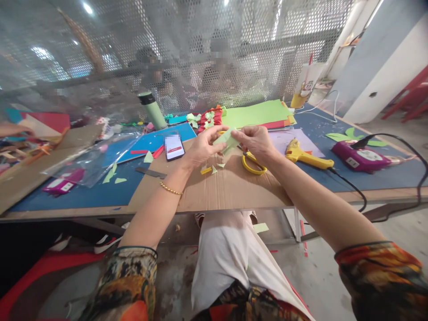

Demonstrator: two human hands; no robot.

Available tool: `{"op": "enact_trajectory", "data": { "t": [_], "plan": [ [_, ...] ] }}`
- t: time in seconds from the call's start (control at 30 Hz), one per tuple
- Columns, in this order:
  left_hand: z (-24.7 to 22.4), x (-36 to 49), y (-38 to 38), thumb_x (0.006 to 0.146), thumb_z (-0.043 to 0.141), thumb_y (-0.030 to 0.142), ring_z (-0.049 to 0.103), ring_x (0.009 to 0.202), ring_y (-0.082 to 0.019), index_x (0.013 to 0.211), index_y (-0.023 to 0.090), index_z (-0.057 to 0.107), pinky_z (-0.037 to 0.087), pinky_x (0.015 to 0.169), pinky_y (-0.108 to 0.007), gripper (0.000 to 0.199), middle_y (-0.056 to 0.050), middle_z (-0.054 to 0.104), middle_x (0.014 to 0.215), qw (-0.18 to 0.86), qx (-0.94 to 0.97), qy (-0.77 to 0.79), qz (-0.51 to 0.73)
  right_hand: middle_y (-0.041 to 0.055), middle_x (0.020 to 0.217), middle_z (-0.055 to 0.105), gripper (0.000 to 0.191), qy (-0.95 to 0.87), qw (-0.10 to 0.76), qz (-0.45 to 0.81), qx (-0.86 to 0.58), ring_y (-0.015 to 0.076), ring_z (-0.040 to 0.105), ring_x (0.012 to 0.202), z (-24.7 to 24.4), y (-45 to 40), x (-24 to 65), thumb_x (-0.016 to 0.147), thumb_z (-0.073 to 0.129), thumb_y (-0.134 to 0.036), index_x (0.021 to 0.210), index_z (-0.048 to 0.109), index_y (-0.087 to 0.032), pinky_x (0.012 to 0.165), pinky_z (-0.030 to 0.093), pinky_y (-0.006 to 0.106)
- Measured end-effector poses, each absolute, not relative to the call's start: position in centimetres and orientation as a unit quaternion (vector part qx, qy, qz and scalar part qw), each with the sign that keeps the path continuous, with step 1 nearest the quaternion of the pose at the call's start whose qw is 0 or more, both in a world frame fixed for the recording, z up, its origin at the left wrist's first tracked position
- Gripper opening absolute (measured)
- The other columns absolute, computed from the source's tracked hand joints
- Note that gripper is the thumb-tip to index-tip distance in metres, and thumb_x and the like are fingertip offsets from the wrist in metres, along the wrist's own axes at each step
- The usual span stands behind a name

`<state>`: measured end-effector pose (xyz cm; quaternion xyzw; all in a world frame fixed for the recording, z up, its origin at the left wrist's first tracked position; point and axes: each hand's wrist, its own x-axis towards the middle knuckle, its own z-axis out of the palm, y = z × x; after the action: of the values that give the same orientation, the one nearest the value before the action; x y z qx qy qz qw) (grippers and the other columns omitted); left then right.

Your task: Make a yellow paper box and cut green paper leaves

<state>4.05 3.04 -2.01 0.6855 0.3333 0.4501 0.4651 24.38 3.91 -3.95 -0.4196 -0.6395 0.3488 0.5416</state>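
Note:
A small piece of pale green paper (224, 141) is held up between both hands over a sheet of cardboard (200, 191). My left hand (205, 147) pinches its left side, and the fingers of my right hand (256, 140) grip its upper right. Yellow-handled scissors (253, 164) lie just under my right hand, their blades mostly hidden. On the cardboard below the paper are small green scraps (221, 165) and a little yellow piece (206, 170). Behind my hands sits a red folded-paper item (210, 118) with pale green pieces on it.
A yellow glue gun (307, 154) and a purple power socket (363, 156) with cables lie right. To the left are a phone (174, 146), a dark flat blade (150, 172) and a green bottle (152, 109). Green sheets (257, 113) and a drink cup (301, 84) stand behind. Another person's hand (16, 130) shows far left.

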Motion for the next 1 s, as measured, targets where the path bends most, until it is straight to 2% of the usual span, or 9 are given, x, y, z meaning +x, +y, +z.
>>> {"op": "enact_trajectory", "data": {
  "t": [0.1, 0.23, 0.3, 0.47, 0.73, 0.83, 1.0],
  "plan": [
    [-1.8, 4.2, 2.7, 0.083, 0.089, 0.029, 0.07, 0.078, -0.016, 0.113, 0.016, 0.076, 0.06, 0.069, -0.027, 0.035, -0.004, 0.075, 0.095, 0.473, 0.671, 0.341, 0.457, -0.003, 0.05, 0.047, 0.082, -0.639, 0.54, 0.365, -0.408, 0.0096, 0.038, 0.048, -3.8, 3.7, 24.3, 0.064, 0.077, -0.101, 0.055, 0.047, -0.025, 0.048, 0.024, 0.03],
    [-1.6, 4.2, 2.9, 0.085, 0.09, 0.046, 0.07, 0.071, -0.017, 0.106, 0.015, 0.074, 0.062, 0.066, -0.032, 0.041, -0.004, 0.072, 0.086, 0.51, 0.644, 0.343, 0.456, -0.0027, 0.047, 0.046, 0.086, -0.632, 0.546, 0.373, -0.403, 0.0094, 0.036, 0.047, -3.6, 3.6, 24.2, 0.055, 0.076, -0.106, 0.051, 0.046, -0.025, 0.048, 0.023, 0.03],
    [-1.7, 4.1, 3.2, 0.084, 0.09, 0.048, 0.071, 0.068, -0.017, 0.103, 0.015, 0.072, 0.063, 0.064, -0.032, 0.042, -0.003, 0.073, 0.084, 0.524, 0.629, 0.343, 0.46, -0.0028, 0.046, 0.045, 0.086, -0.628, 0.55, 0.38, -0.398, 0.0093, 0.035, 0.046, -3.6, 3.6, 24.2, 0.053, 0.077, -0.106, 0.051, 0.046, -0.025, 0.048, 0.023, 0.03],
    [-1.8, 3.9, 3.7, 0.076, 0.096, 0.036, 0.071, 0.067, -0.016, 0.097, 0.016, 0.07, 0.059, 0.06, -0.029, 0.039, -0.005, 0.079, 0.084, 0.533, 0.594, 0.352, 0.489, -0.0033, 0.047, 0.045, 0.083, -0.63, 0.549, 0.393, -0.385, 0.0089, 0.035, 0.047, -3.4, 3.6, 24.3, 0.054, 0.083, -0.101, 0.052, 0.05, -0.024, 0.048, 0.024, 0.029],
    [-2.0, 4.0, 4.0, 0.061, 0.102, 0.026, 0.071, 0.072, -0.017, 0.091, 0.014, 0.073, 0.058, 0.063, -0.028, 0.043, -0.006, 0.081, 0.087, 0.539, 0.563, 0.369, 0.507, -0.003, 0.048, 0.046, 0.081, -0.645, 0.537, 0.365, -0.403, 0.0096, 0.035, 0.048, -3.6, 3.7, 24.4, 0.061, 0.081, -0.099, 0.053, 0.049, -0.025, 0.048, 0.024, 0.029],
    [-2.0, 4.0, 4.2, 0.061, 0.1, 0.022, 0.069, 0.07, -0.016, 0.088, 0.014, 0.072, 0.055, 0.06, -0.027, 0.04, -0.005, 0.079, 0.084, 0.512, 0.566, 0.38, 0.523, -0.0029, 0.05, 0.049, 0.075, -0.65, 0.523, 0.373, -0.406, 0.0097, 0.039, 0.048, -3.7, 3.7, 24.6, 0.07, 0.084, -0.091, 0.058, 0.053, -0.024, 0.046, 0.027, 0.028],
    [-1.8, 4.2, 3.8, 0.066, 0.095, 0.017, 0.062, 0.062, -0.012, 0.083, 0.014, 0.072, 0.052, 0.056, -0.024, 0.03, -0.001, 0.073, 0.074, 0.439, 0.613, 0.403, 0.519, 0.0007, 0.057, 0.06, 0.067, -0.671, 0.49, 0.399, -0.388, 0.0111, 0.052, 0.053, -3.5, 3.5, 24.7, 0.079, 0.082, -0.084, 0.067, 0.066, -0.02, 0.049, 0.04, 0.026]
  ]
}}
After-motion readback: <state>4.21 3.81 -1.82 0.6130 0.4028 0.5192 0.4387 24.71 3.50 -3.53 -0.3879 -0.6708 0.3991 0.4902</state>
